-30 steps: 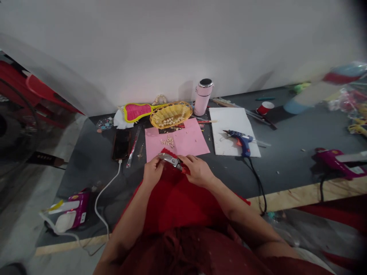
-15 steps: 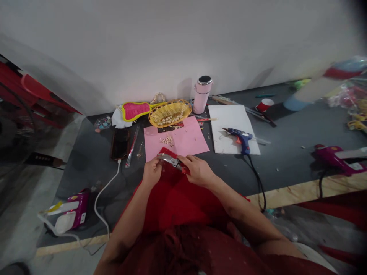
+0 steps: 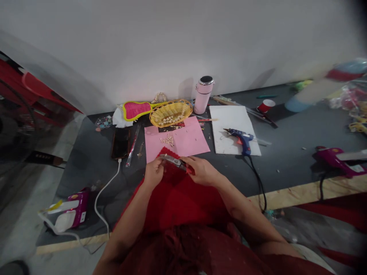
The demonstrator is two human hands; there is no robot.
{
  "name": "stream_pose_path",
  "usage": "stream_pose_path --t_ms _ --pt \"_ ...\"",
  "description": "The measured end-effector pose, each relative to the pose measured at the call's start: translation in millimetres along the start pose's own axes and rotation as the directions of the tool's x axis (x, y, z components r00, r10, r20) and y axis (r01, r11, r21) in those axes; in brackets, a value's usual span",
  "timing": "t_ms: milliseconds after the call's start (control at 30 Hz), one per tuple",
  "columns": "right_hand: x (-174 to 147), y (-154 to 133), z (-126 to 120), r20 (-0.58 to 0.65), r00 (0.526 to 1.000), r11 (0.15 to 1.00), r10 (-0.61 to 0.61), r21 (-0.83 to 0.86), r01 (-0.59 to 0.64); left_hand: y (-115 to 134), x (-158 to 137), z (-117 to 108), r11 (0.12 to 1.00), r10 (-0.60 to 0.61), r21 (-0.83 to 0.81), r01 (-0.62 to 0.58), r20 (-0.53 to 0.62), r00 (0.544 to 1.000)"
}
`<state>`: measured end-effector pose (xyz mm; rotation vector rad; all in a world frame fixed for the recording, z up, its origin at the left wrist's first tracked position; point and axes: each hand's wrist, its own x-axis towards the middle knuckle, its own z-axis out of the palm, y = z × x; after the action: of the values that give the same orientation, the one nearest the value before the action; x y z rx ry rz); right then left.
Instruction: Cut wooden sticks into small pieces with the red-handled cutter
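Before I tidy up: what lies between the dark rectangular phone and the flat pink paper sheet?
In the head view, a slim clear-and-red stick, apparently plastic, and small scraps lie between phone and sheet.

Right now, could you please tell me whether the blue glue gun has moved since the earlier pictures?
No, the blue glue gun lies in the same spot on the white board, with no visible shift either way against its edges.

Worktop (image 3: 289, 161): passage at frame right, between glue gun (image 3: 244, 141) and magenta box (image 3: 334, 158)
Pink flask (image 3: 203, 101): upright barrier beside basket (image 3: 166, 112), upper centre
White cable (image 3: 95, 204): crosses lower left
Red cloth (image 3: 183, 198): fills lower centre
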<state>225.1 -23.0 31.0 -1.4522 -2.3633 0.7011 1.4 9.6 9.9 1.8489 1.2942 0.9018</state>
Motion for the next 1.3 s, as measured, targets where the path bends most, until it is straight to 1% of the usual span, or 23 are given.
stream_pose_path --t_ms 67,133,167,233,333,400,467,633,767,900,967,1033,1100,1167,1233,1300 --pt "1 0 2 -0.021 1.000 1.000 -0.007 -0.029 0.006 -2 0 0 0.999 -0.027 -0.021 0.027 -0.009 1.000" --pt "2 0 4 -0.047 0.999 0.998 -0.017 -0.064 0.014 -2 1 -1 0.994 -0.074 -0.076 0.074 0.003 0.997" --pt "3 1 4 -0.054 0.998 0.997 -0.029 -0.075 0.025 -1 1 -2 0.987 -0.099 -0.127 0.103 0.031 0.995" --pt "4 3 4 -0.053 0.997 0.995 -0.059 -0.080 0.055 2 2 -4 0.950 -0.133 -0.265 0.165 0.132 0.982" --pt "3 7 1 -0.039 0.994 0.993 -0.099 -0.066 0.096 5 2 -8 0.866 -0.123 -0.439 0.239 0.276 0.953" --pt "3 7 0 -0.037 0.994 0.993 -0.105 -0.052 0.103 5 2 -9 0.833 -0.121 -0.484 0.267 0.313 0.942" --pt "1 6 -1 -0.039 0.995 0.995 -0.089 -0.048 0.087 4 2 -10 0.820 -0.132 -0.497 0.284 0.319 0.939" --pt "-1 1 0 -0.029 0.999 0.997 -0.018 -0.081 0.016 2 2 -7 0.820 -0.162 -0.488 0.298 0.301 0.940" --pt "-2 2 -3 -0.008 1.000 0.998 -0.013 -0.069 0.012 3 2 -4 0.865 -0.144 -0.436 0.248 0.257 0.956" --pt "-3 2 -7 0.003 1.000 1.000 -0.011 -0.009 0.011 5 2 -3 0.942 -0.107 -0.295 0.160 0.188 0.976" --pt "-3 0 -7 0.010 1.000 0.998 -0.019 0.064 0.018 7 2 -4 0.968 -0.090 -0.220 0.121 0.149 0.985" --pt "-4 -2 -6 0.006 0.999 0.989 -0.041 0.144 0.039 8 2 -5 0.977 -0.088 -0.182 0.109 0.118 0.989" --pt "-3 -3 -5 -0.033 0.998 0.984 -0.048 0.170 0.053 8 3 -7 0.971 -0.112 -0.201 0.131 0.105 0.988" --pt "-1 0 -4 -0.109 0.994 0.992 0.005 0.123 0.009 8 3 -7 0.955 -0.138 -0.251 0.159 0.097 0.986" --pt "1 5 -3 -0.204 0.973 0.993 0.112 0.070 -0.100 6 4 -6 0.944 -0.151 -0.287 0.162 0.058 0.987" --pt "3 14 -3 -0.289 0.927 0.971 0.237 0.034 -0.237 3 5 -4 0.942 -0.162 -0.297 0.155 0.001 0.987"
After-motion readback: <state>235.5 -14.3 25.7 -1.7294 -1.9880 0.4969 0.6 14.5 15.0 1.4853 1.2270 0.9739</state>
